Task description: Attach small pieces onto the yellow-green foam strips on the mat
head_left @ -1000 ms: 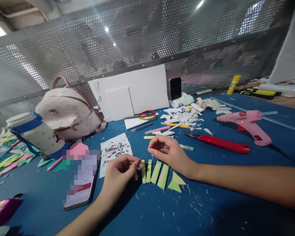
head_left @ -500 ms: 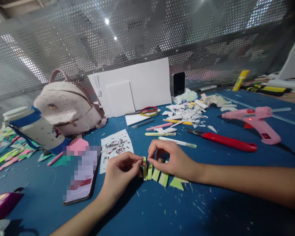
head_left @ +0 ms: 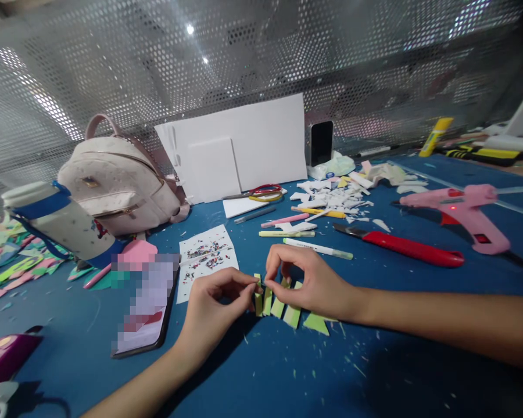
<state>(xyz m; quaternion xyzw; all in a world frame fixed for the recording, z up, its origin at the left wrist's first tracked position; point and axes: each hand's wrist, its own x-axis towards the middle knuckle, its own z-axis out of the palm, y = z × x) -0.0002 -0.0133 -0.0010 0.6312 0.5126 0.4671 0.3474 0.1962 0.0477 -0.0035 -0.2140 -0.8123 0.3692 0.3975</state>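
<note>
Just above the blue tabletop my left hand [head_left: 220, 299] is closed in a pinch, its fingertips at the leftmost light-green strip [head_left: 258, 305]. My right hand [head_left: 307, 278] pinches thumb and forefinger together a short gap away. Whatever is between either hand's fingertips is too small to make out. Several light-green strips lie in a row beneath the right hand, among them a wider one [head_left: 292, 314]. To their right is a green triangular piece [head_left: 317, 324], with pale crumbs scattered in front. A white sheet with coloured specks [head_left: 200, 284] lies beyond the left hand.
A phone [head_left: 150, 325] lies left of my left hand. Farther back are pens [head_left: 318, 249], scissors [head_left: 261, 193], white scraps [head_left: 331, 194] and a white board [head_left: 270, 139]. On the right lie a red utility knife [head_left: 412, 248] and a pink glue gun [head_left: 475, 215]. A bottle [head_left: 65, 217] and backpack [head_left: 117, 174] stand left.
The camera view has shifted slightly, so most things sit a little higher in the picture. Both hands keep their pinches over the strips, with little other movement.
</note>
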